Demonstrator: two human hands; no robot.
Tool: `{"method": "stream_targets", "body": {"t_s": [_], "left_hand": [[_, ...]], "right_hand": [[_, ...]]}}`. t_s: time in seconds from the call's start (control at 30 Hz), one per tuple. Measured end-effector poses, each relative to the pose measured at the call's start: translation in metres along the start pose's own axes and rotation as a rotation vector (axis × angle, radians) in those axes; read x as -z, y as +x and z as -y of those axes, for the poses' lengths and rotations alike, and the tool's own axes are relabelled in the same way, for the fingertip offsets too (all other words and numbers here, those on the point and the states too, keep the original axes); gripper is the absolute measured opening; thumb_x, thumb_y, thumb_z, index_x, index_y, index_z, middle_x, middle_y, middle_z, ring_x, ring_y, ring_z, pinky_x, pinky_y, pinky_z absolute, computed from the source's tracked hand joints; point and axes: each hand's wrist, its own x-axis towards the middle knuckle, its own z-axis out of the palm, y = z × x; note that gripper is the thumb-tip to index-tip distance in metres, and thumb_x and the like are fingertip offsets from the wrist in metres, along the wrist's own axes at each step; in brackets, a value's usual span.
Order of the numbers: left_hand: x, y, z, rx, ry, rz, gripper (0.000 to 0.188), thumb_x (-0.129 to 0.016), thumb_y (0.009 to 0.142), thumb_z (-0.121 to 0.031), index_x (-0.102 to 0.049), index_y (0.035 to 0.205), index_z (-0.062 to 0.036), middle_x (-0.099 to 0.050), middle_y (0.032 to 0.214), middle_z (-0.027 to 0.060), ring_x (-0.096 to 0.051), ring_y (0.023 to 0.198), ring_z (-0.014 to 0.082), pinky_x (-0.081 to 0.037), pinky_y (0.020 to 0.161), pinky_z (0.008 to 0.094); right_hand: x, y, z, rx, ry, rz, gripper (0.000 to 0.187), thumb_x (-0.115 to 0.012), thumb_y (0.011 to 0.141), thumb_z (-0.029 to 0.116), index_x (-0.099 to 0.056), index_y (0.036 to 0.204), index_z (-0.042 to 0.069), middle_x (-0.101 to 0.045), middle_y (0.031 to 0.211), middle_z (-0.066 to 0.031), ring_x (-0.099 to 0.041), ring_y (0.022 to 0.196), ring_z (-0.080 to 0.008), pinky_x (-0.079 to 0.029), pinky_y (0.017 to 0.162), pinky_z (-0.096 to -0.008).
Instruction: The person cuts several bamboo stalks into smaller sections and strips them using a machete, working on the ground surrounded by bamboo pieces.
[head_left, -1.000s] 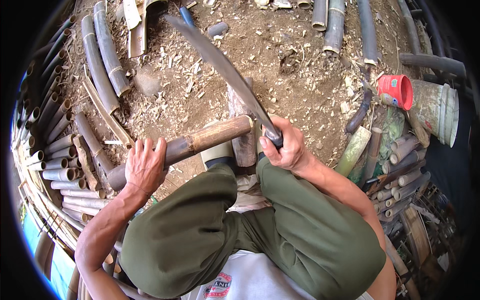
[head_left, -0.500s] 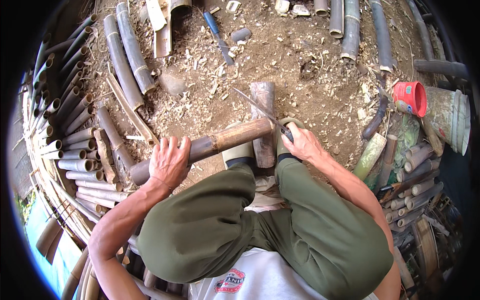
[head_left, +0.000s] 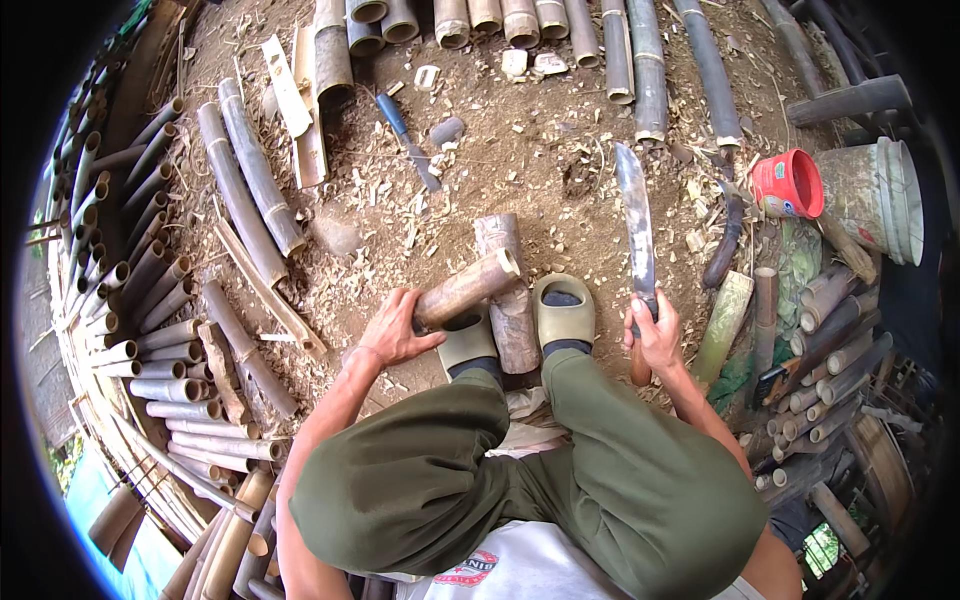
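My left hand (head_left: 393, 330) grips the near end of a brown bamboo section (head_left: 468, 288), fingers at its far side and thumb at its near side. The section's far end rests on a short log (head_left: 515, 335) lying between my feet. My right hand (head_left: 657, 335) is closed around the dark handle of a machete (head_left: 636, 215), off to the right of my right sandal (head_left: 563, 312). Its long, stained blade points away from me, apart from the bamboo. Below that hand a brown wooden piece (head_left: 640, 365) shows; what it belongs to is hidden.
Wood chips litter the dirt floor. A blue-handled knife (head_left: 408, 140) lies ahead. Bamboo poles are stacked at left (head_left: 185, 390) and right (head_left: 835, 390), with more (head_left: 650, 80) across the far side. A red tub (head_left: 787, 184) and a grey bucket (head_left: 872, 195) sit at right.
My right hand has moved right, taking the machete away from the bamboo and turning its blade to point ahead. My left hand now holds the bamboo closer to the log. The view has shifted.
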Motion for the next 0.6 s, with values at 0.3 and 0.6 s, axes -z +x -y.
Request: {"method": "stream_targets", "body": {"t_s": [0.3,0.6], "left_hand": [[0.045,0.062,-0.039,-0.216,-0.170,0.183,0.079,-0.081,0.068,-0.038,-0.053,0.132,-0.0009,-0.056,0.111,0.0184,-0.058,0.106,0.0380,-0.047,0.097,0.0444],[0.182,-0.035,-0.150,-0.581,-0.806,-0.643,0.080,-0.087,0.074,-0.012,-0.040,0.137,-0.0030,-0.055,0.129,0.0147,-0.055,0.127,0.0291,-0.047,0.109,0.0446]], "right_hand": [[0.004,-0.019,0.001,-0.017,0.064,-0.075,0.023,-0.058,0.102,0.023,-0.052,0.108,0.001,-0.059,0.072,-0.0055,-0.057,0.051,-0.0114,-0.049,0.044,-0.0273],[-0.027,-0.006,0.069,0.301,-0.265,-0.069,0.042,-0.064,0.098,0.027,-0.050,0.125,-0.003,-0.058,0.075,-0.0069,-0.063,0.065,-0.0175,-0.050,0.059,-0.0331]]}}
